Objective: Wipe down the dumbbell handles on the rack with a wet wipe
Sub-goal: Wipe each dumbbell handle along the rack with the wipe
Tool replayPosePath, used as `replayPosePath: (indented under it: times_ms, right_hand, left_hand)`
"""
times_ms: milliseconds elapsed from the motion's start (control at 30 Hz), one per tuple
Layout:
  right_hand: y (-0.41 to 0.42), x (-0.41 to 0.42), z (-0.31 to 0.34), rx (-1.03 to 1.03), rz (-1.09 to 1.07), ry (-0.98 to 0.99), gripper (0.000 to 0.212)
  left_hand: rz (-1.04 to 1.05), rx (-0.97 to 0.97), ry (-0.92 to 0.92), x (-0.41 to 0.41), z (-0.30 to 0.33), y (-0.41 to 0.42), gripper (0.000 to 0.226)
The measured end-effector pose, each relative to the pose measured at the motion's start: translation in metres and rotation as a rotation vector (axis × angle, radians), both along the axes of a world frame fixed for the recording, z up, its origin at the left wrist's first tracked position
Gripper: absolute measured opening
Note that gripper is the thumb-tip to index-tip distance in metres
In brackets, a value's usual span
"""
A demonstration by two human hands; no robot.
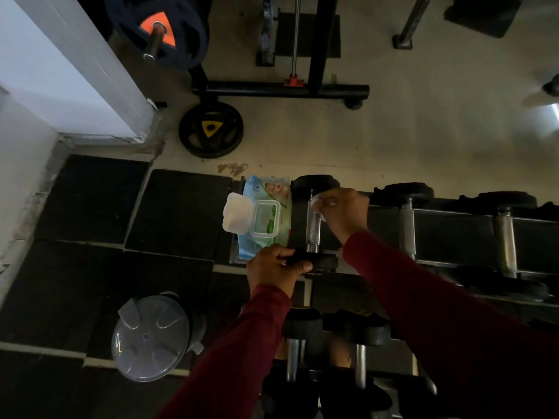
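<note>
- The left hand (273,269) grips the near head of the dumbbell (314,220) at the rack's (453,219) left end.
- The right hand (344,214) pinches a wet wipe (317,202) against the top of the knurled handle (313,226).
- An open wipe pack (266,217) lies just left of that dumbbell.
- A grey lidded bin (151,337) stands on the floor mats (90,201).

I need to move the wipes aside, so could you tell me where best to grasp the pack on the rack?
Grip the wet wipe pack across its far, soft end, coming from above. Its lid hangs open to the left, and the dumbbell crowds its right side, so the far end is probably the freest.
</note>
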State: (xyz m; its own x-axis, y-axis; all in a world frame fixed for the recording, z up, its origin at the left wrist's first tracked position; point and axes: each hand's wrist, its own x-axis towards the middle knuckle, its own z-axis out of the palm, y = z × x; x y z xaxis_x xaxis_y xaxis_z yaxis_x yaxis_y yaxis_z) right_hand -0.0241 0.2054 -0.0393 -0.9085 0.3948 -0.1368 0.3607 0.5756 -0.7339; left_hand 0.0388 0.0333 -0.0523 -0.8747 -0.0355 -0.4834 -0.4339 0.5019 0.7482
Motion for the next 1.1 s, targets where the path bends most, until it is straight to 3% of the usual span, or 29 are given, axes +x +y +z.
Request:
replayPosePath:
  times_ms: [167, 400, 533, 733, 900, 1000, 1100]
  right_hand:
    - [-0.001, 0.003, -0.005, 0.25, 0.236, 0.05, 0.014]
    - [-0.009, 0.029, -0.004, 0.398, 0.625, -0.248, 0.008]
    - [-0.006, -0.003, 0.006, 0.746, 0.733, -0.093, 0.023]
    - [-0.006, -0.003, 0.003, 0.919, 0.966, -0.063, 0.025]
    - [-0.002, 0.021, -0.003, 0.615, 1.059, -0.081, 0.018]
    - [0.01, 0.025, 0.005, 0.153, 0.637, -0.05, 0.013]
    - [0.027, 0.026, 0.011, -0.139, 0.134, -0.098, 0.022]
  left_hand:
    - [0.026, 0.021, -0.006, 0.001, 0.001, 0.001, 0.042]
    - [0.029, 0.022, 0.006, 0.002, 0.004, 0.002, 0.041]
    - [0.024, 0.018, 0.022, 0.003, 0.004, 0.001, 0.041]
    - [0.008, 0.009, 0.04, 0.004, 0.006, 0.001, 0.039]
    - [-0.117, -0.078, 0.055, 0.0, 0.014, -0.002, 0.038]
    - [-0.388, -0.222, 0.154, -0.003, 0.03, -0.003, 0.033]
    - [-0.805, -0.425, 0.347, -0.011, 0.049, 0.01, 0.034]
